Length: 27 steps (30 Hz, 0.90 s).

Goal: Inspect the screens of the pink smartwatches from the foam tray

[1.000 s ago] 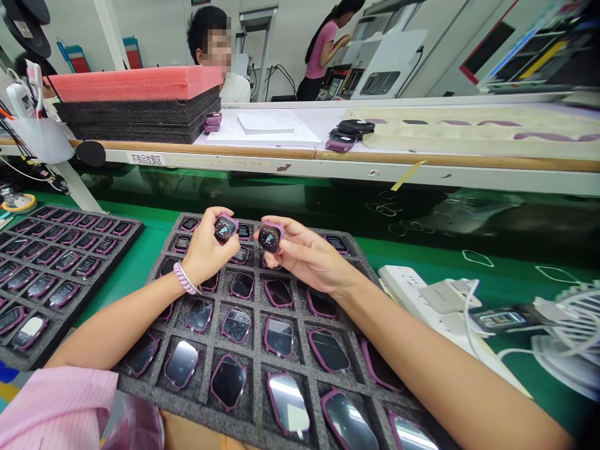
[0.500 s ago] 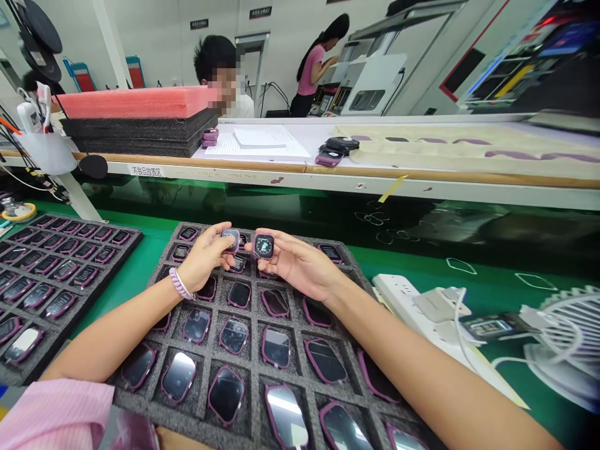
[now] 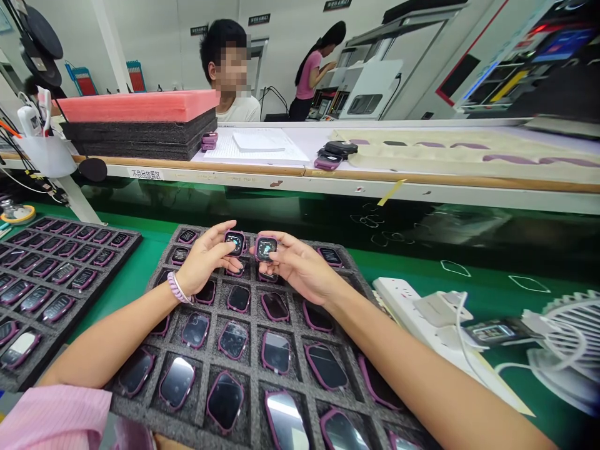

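Green bench (image 3: 135, 265) carried two foam trays. Near tray (image 3: 253, 356) was full of purple watch bodies, screens dark in nearly every pocket. Left tray (image 3: 129, 240) held more, most with lit screens. Far shelf (image 3: 290, 169) had a foam stack (image 3: 140, 128) and a few loose watches. Power strip (image 3: 412, 300) and fan (image 3: 572, 337) sat at right. Left hand (image 3: 204, 259) was pinched on the left watch (image 3: 234, 242), screen lit. Right hand (image 3: 300, 265) was clamped on the right watch (image 3: 265, 247), also lit. Both were held just above the near tray's far rows, side by side. Judging by dark screens, most of the near tray was left to do.
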Each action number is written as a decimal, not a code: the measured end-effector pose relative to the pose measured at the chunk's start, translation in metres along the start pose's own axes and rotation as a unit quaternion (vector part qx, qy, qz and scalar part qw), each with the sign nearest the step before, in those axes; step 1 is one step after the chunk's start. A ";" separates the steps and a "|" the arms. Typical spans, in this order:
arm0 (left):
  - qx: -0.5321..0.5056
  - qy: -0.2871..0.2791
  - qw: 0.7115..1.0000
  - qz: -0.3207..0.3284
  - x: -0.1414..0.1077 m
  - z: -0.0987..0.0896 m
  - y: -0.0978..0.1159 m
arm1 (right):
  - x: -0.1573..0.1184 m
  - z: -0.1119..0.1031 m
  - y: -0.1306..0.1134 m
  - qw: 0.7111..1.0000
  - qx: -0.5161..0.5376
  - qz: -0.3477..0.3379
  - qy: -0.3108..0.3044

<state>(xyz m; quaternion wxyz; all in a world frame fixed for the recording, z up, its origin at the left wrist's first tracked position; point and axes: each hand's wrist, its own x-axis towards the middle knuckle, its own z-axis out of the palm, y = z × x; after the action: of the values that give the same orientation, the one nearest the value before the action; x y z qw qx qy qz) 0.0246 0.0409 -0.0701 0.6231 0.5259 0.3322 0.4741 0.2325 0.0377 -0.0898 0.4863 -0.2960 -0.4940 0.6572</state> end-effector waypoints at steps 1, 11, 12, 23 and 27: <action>0.007 -0.007 1.000 0.004 0.000 0.000 0.000 | 0.000 0.000 0.000 1.000 -0.006 -0.003 0.001; 0.036 -0.014 0.999 0.016 -0.001 0.001 0.000 | 0.000 -0.001 0.000 1.000 -0.017 -0.014 -0.005; 0.038 -0.015 0.999 0.017 -0.001 0.001 0.000 | 0.000 -0.001 0.001 1.000 -0.016 -0.014 -0.007; 0.062 -0.013 0.998 0.028 0.000 0.002 -0.002 | -0.002 -0.001 0.002 0.999 -0.025 -0.027 -0.027; 0.066 -0.007 0.997 0.027 0.001 0.002 -0.002 | -0.002 -0.001 0.002 0.999 -0.026 -0.023 -0.030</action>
<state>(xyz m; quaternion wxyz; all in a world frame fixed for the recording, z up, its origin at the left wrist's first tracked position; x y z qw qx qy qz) 0.0268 0.0410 -0.0713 0.5759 0.5781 0.3442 0.4643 0.2338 0.0358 -0.0923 0.4781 -0.2773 -0.5318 0.6416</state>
